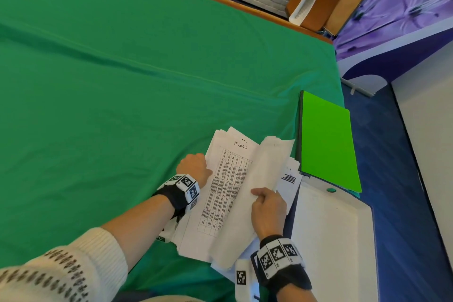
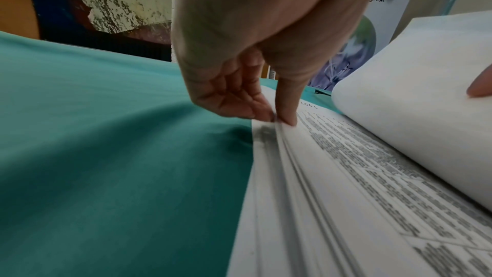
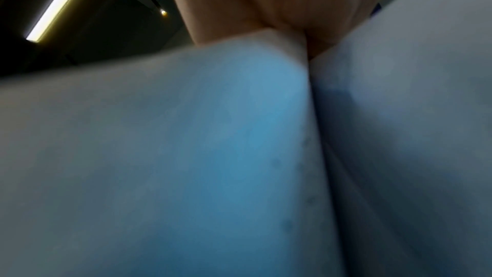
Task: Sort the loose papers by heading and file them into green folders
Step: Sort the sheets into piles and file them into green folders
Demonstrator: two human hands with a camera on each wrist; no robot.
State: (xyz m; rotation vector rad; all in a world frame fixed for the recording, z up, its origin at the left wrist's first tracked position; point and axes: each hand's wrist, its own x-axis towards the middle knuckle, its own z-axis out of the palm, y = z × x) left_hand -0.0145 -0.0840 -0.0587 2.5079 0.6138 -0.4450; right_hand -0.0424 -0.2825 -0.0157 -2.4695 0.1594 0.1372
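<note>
1. The paper pile (image 1: 220, 193) lies on the green cloth (image 1: 122, 81), just left of the green folder (image 1: 327, 144). That folder is closed and lies at the cloth's right edge.
2. The left hand (image 1: 193, 167) pinches the left edge of the pile, with thumb and fingers (image 2: 262, 113) pressed onto the thin sheet edges.
3. The right hand (image 1: 268, 208) holds a bunch of turned sheets (image 1: 259, 179), bent up and over toward the folder. Its thumb lies on top of them. From the right wrist view only blurry paper shows, so I cannot tell how the other fingers curl.
4. What could go wrong: the bent bunch looks springy. If the right hand lets go, I think it may flop back and hide the page.
5. The sheets are loose, so a quick tug could make them slide off the pile and mix up.
6. Thin pages can stick, so two may lift as one and get sorted wrong.
7. The top open page (image 1: 228, 179) is white with a table of small dark print. It has "IT LOGS" hand-written at the top. The pile edges look uneven.
</note>
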